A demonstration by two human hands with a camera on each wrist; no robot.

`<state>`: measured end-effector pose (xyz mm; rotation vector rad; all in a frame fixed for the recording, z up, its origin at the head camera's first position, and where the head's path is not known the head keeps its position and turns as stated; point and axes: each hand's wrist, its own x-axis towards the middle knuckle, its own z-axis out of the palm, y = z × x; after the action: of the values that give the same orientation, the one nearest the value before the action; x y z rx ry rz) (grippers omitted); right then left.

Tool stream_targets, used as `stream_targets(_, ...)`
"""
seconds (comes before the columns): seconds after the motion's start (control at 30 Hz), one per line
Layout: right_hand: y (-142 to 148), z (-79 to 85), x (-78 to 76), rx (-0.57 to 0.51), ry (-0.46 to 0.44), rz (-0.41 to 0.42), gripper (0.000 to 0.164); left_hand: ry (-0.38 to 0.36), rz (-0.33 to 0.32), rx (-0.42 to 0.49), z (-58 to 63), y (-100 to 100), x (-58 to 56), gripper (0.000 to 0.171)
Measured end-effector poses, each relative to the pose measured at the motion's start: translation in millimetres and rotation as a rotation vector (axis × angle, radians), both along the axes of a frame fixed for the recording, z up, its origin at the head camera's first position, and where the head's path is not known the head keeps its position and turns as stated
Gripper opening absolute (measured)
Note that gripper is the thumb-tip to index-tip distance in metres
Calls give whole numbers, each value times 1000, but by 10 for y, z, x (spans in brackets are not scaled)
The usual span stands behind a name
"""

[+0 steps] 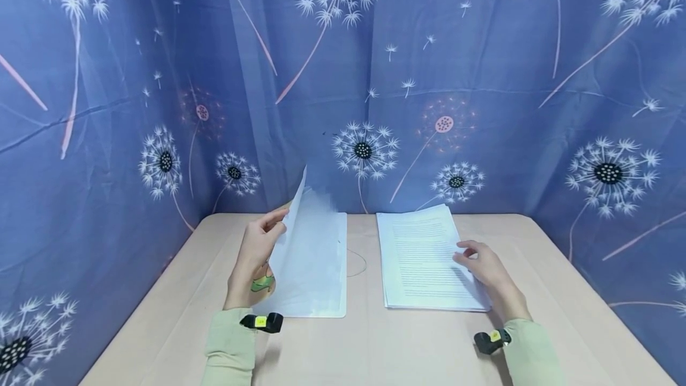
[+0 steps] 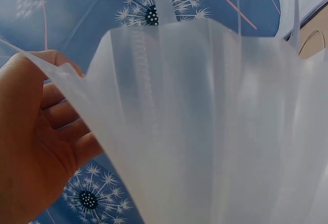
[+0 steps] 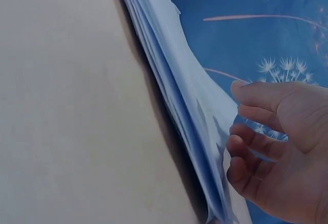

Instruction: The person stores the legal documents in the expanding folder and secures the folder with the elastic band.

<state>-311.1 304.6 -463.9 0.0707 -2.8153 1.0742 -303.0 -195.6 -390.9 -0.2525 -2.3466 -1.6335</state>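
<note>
Left hand (image 1: 257,246) pinches translucent sheets (image 2: 195,121), could flop closed if it slips; right hand (image 1: 485,264) loosely curled beside paper stack (image 1: 423,255).

Bright head view — plastic sheets (image 1: 308,243) blur beside the left hand (image 1: 253,249). Right-wrist view dimmer, paper stack (image 3: 163,55) edged in shadow.

Page text (image 1: 426,255) illegibly small

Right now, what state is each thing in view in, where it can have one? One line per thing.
Folder: open, one side raised
Translucent sleeves: lifted, fanned apart
Paper stack: lying down, edges uneven
Left hand: pinching the folder's raised side
Right hand: fingers loosely bent, holding nothing
Thin cord: lying in a curve
</note>
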Motion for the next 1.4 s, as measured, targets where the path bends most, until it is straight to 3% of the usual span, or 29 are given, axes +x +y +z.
stream_targets(0.17, 47, -44, -15, -65, -27, 0, 54, -6, 15, -9, 17, -14, -5, 41)
stream_targets(0.5, 47, -61, -17, -90, -148, -54, 68, 21, 23, 13, 54, 9, 10, 39)
stream_targets(0.63, 37, -64, -36, -92, -158, -53, 72, 28, 15, 14, 69, 17, 20, 40)
stream_targets(0.9, 44, -81, -22, -99, -216, -103, 71, 19, -3, 18, 66, 24, 24, 41)
stream_targets(1.0, 58, -90, -25, -98, -202, -116, 70, 18, 1, 19, 57, 24, 24, 41)
stream_targets(1.23, 126, -50, 16, 25, -122, -117, 63, 23, -6, 13, 31, 29, 5, 40)
stream_targets(1.4, 151, -29, 53, -46, -140, -102, 54, 27, -2, 13, 44, 29, 12, 40)
